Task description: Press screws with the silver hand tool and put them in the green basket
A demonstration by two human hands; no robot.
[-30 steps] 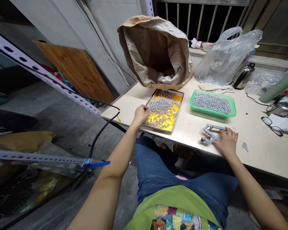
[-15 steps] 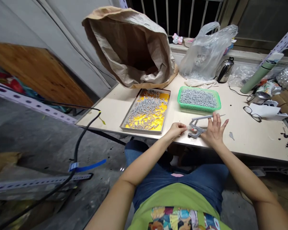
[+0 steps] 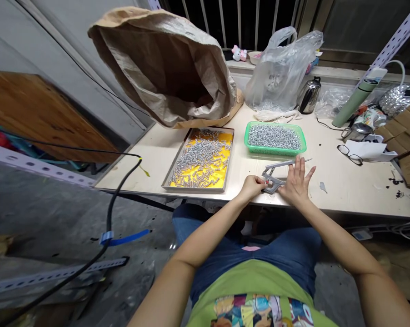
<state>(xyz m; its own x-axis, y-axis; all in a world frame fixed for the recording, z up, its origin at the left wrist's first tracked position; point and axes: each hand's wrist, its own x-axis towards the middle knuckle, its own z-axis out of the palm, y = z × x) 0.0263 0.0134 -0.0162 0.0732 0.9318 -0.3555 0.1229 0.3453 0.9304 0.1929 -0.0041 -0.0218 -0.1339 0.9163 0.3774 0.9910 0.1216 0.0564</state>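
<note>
The tool lies on the counter near its front edge, in front of the tub and to the right of the tray. Its head points left and its two handles stand apart, with a spring between them and a spot of red near the head.

The left grip is at the head, thumb and fingers pinched together (whatever sits between the tips is too small to make out). The right grip is laid over the handles, fingers spread, tips on the upper handle; I cannot tell whether it clasps them firmly. The upper handle's thin end shows beyond the fingers. A grey chip lies just to the right of that grip.

Small metal screws are heaped over a yellow sheet in the tray, and more pieces (much alike) fill the green tub. Behind the tray, a paper sack gapes toward the person. Farther right along the back come a plastic bag, a crumpled cloth in front of it, a metal flask and a tilted green bottle. Glasses lie next to white paper, near stacked boxes.
</note>
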